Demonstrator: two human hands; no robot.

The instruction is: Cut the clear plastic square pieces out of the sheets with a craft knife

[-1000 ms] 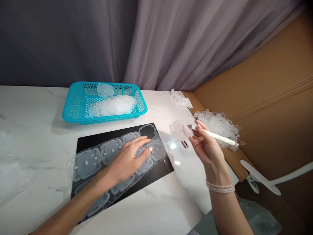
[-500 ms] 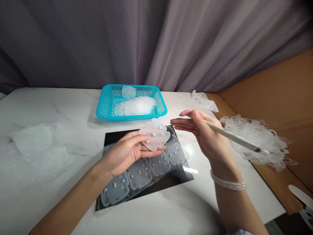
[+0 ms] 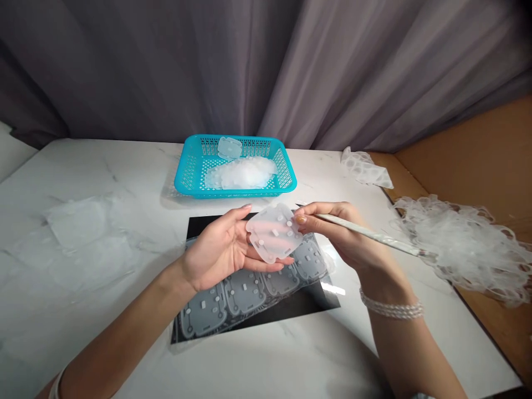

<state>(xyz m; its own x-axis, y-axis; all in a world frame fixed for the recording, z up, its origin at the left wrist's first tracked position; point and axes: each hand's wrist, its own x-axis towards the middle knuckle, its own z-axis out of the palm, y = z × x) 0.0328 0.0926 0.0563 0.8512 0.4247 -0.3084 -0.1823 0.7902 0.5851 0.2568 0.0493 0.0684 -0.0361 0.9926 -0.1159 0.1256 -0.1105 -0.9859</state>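
My left hand (image 3: 220,249) lies palm up and cradles a translucent soft plastic piece (image 3: 274,233) with small white studs on it. My right hand (image 3: 343,233) pinches a slim white-handled tool (image 3: 369,235), and its fingertips rest at the piece's right edge. The tool's tip is hidden behind those fingers. Below both hands is a black sheet (image 3: 320,302) bearing a row of similar studded pieces (image 3: 245,293), partly covered by my left hand.
A turquoise perforated basket (image 3: 235,188) holds translucent scraps and one studded piece on the white marble table (image 3: 103,349). A thin film sheet (image 3: 78,221) lies at left. Lacy plastic waste (image 3: 461,244) and a smaller scrap (image 3: 366,169) lie at right, beside cardboard (image 3: 499,166).
The studded piece has passed from my right hand to my left palm. My right hand has come in against its edge, still holding the tool. My view has shifted.
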